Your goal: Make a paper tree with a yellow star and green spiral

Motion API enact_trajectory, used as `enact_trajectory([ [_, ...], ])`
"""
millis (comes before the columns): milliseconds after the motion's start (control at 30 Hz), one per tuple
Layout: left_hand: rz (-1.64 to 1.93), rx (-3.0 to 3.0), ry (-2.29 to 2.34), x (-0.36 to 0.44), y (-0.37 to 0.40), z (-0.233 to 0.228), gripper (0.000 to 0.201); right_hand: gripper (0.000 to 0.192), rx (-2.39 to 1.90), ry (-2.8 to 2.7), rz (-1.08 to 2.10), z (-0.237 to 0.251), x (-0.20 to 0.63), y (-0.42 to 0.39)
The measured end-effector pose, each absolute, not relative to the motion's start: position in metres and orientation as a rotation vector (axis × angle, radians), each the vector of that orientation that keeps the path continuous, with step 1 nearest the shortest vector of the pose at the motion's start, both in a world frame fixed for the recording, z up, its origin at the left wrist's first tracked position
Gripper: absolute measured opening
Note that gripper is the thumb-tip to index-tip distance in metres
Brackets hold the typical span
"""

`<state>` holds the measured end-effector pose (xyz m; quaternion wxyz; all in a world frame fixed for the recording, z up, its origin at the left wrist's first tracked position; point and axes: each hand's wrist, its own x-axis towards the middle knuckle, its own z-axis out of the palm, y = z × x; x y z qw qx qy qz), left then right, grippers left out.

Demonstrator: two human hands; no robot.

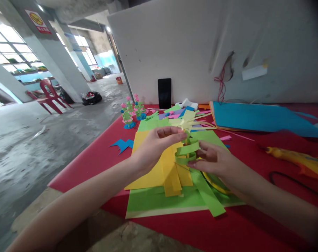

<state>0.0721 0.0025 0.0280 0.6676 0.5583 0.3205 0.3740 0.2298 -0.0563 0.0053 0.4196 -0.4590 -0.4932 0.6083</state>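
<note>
Between my two hands, above the stacked paper sheets, is a green paper spiral (185, 160) wound in loose loops around a thin yellow stem. With thumb and fingers closed, my left hand (159, 141) pinches the top of it. From the right side my right hand (214, 159) grips the lower loops, thumb below and fingers curled. Under the hands lie yellow paper (145, 171) and a green sheet (148, 206). A green paper strip (210, 196) slants toward the front, below my right hand. Behind my fingers are pale yellow strips (185, 119).
Small paper trees (128, 117) with pink tops stand at the back left. Blue scraps (122, 145) lie left. A black phone (164, 93) leans on the white wall. Blue sheets (253, 117) are stacked back right; a yellow glue gun (295, 157) with a cord lies right.
</note>
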Motion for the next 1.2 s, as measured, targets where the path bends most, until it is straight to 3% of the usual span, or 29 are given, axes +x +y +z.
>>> enact_trajectory([
  [267,0.849,1.239,0.720,0.071,0.003,0.028,0.013,0.051,-1.149,-1.213,1.543,0.010,0.229,-0.056],
  [867,0.874,1.232,0.742,0.073,0.006,0.025,0.010,0.049,-1.250,-1.162,1.574,0.010,0.230,-0.057],
  [967,0.892,1.244,0.731,0.072,0.007,0.026,0.009,0.047,-1.278,-1.256,1.460,0.006,0.233,-0.054],
  [1200,0.936,1.467,0.780,0.071,0.003,0.027,0.011,0.039,-1.392,-1.469,0.775,0.011,0.243,-0.053],
])
